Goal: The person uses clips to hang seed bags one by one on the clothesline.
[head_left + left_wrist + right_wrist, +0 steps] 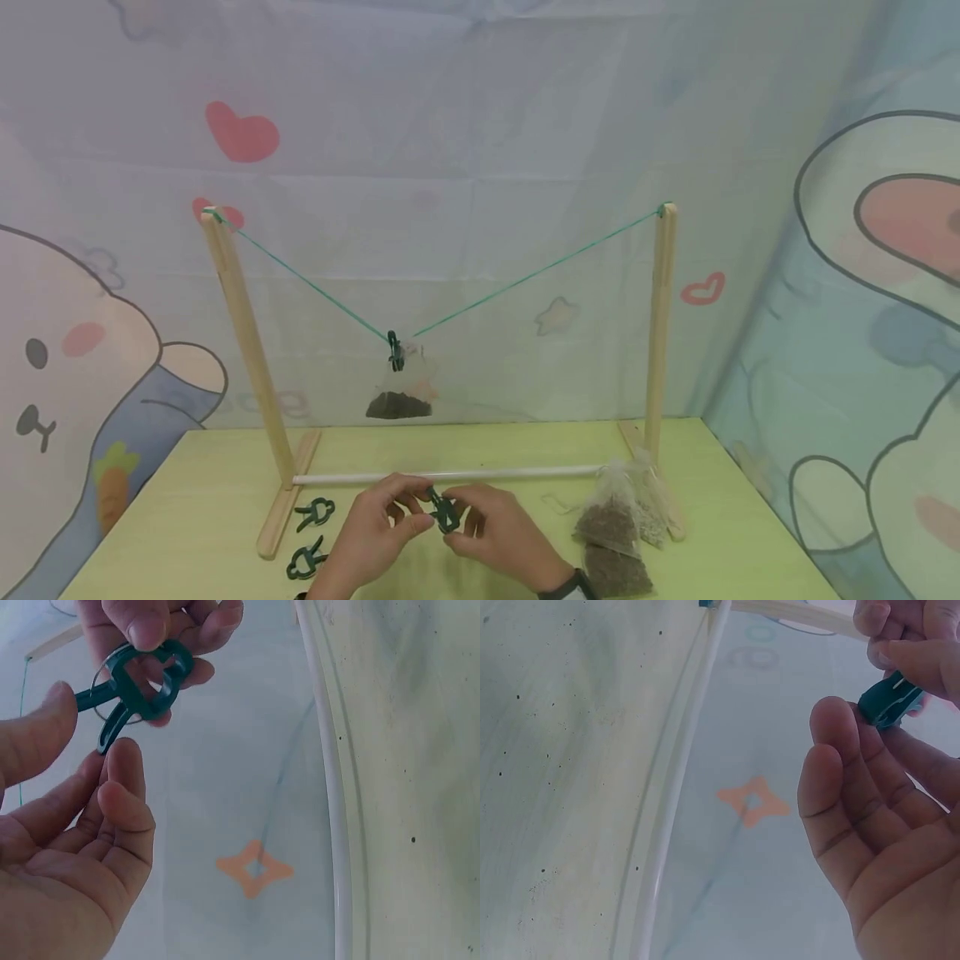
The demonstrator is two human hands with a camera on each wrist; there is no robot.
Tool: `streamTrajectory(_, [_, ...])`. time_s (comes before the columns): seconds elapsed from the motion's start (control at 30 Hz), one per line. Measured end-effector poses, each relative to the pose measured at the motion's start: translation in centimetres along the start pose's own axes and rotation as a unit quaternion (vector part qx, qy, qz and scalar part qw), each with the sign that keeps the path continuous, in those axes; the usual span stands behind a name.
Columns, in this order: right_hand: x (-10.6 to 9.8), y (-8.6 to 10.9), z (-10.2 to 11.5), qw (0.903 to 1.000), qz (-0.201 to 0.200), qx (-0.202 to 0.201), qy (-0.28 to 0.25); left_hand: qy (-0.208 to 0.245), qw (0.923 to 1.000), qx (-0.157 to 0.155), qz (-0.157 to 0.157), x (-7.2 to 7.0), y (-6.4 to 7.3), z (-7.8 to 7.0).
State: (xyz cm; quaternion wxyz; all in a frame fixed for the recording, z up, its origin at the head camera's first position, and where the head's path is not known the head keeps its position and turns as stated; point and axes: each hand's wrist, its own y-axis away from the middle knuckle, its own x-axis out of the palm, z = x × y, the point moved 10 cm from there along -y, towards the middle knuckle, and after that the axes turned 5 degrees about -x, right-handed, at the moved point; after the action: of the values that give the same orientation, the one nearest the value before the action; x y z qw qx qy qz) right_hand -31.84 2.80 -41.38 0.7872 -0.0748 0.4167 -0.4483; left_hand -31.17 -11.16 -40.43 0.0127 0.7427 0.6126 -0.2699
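Observation:
Between both hands, in front of the white rod, is a dark green spring clip (445, 514). My left hand (381, 527) pinches its two handles between thumb and fingers, seen close in the left wrist view. My right hand (501, 533) holds the rounded jaw end of the clip (146, 686) by thumb and fingertips. Behind the hands, a similar clip (395, 352) hangs on the green string (315, 288), with a see-through mesh bag of dark grains (399, 406) under it. Two more green clips, an upper one (316, 512) and a lower one (306, 561), lie left of my left hand.
Wooden posts, left (247, 350) and right (660, 333), carry the sagging string. A white rod (352, 479) joins their feet. Mesh bags of brown grains (606, 521) and of pale grains (651, 518) lie at the right on the yellow-green table (720, 533).

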Motion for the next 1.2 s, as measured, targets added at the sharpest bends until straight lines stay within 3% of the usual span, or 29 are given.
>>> streamTrajectory(0.17, [-0.3,0.1,-0.6,0.9996,0.01,0.024,0.013,-0.02,0.9986,-0.02,-0.046,-0.6,0.0,-0.2])
streamTrajectory(0.33, [-1.7,0.6,-1.4,0.9977,-0.006,0.051,0.045,-0.051,0.9932,-0.02,-0.103,-1.6,0.1,-0.7])
streamTrajectory(0.5, [-4.2,1.6,-2.8,0.9928,-0.029,0.084,0.081,-0.071,0.9857,0.015,-0.152,-2.6,0.3,-1.6])
streamTrajectory(0.6, [-6.1,2.4,-3.8,0.9878,-0.064,0.093,0.107,-0.073,0.9816,0.03,-0.174,-3.1,0.3,-1.9])
streamTrajectory(0.83, [-10.8,5.0,-6.0,0.9651,-0.147,0.139,0.166,-0.075,0.9759,0.012,-0.205,-4.2,0.4,-1.5])
streamTrajectory(1.2, [-15.4,9.7,-11.3,0.9225,-0.159,0.281,0.211,-0.081,0.9738,0.012,-0.212,-4.7,0.8,-1.5])
